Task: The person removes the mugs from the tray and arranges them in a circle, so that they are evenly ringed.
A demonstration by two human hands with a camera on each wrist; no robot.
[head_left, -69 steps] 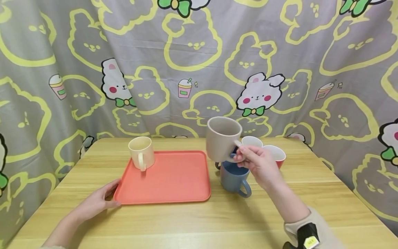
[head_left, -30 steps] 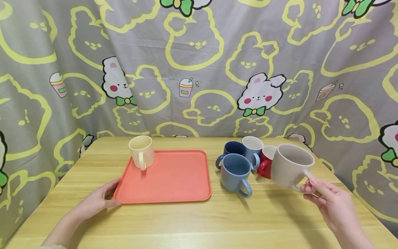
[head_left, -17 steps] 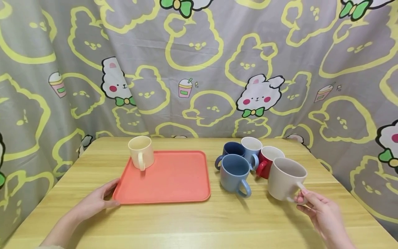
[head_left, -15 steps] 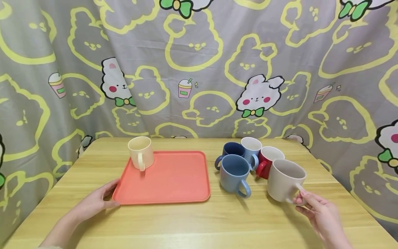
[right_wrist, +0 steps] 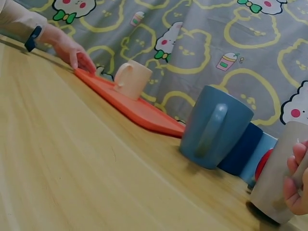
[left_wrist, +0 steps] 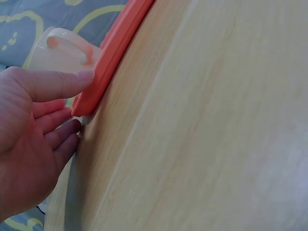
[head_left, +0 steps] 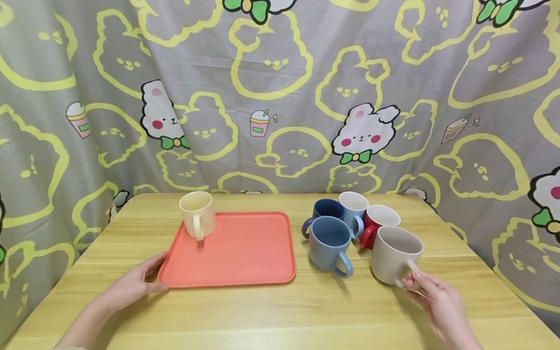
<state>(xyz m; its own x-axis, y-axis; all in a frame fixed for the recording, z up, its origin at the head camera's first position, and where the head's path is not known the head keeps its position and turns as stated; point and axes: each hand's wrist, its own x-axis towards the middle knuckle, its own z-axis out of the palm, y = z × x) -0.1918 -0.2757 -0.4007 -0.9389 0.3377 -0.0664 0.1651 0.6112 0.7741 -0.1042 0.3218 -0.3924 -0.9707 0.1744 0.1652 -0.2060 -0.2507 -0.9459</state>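
My right hand [head_left: 437, 301] pinches the handle of a beige mug [head_left: 391, 260] at the right of the table. The mug is upright, its base at or just above the tabletop; I cannot tell which. It stands close in front of a red mug [head_left: 379, 218]. With thumb and fingers on either side of the corner, my left hand [head_left: 135, 282] holds the near left of a coral-red tray [head_left: 245, 253]. In the left wrist view the thumb [left_wrist: 62, 84] lies against the tray's rim. A cream mug [head_left: 199, 214] stands on the tray's far left corner.
A grey-blue mug [head_left: 328, 250] stands between the tray and the beige mug, handle toward me. Behind it are a navy mug [head_left: 321, 208] and a light blue mug [head_left: 352, 216], closely grouped. A patterned curtain [head_left: 280, 97] hangs behind the wooden table [head_left: 245, 321].
The beige mug has gone from above the grey-blue mug to the right, then down and slightly back left beside the red mug, still in my right hand. The left hand and tray have stayed put.
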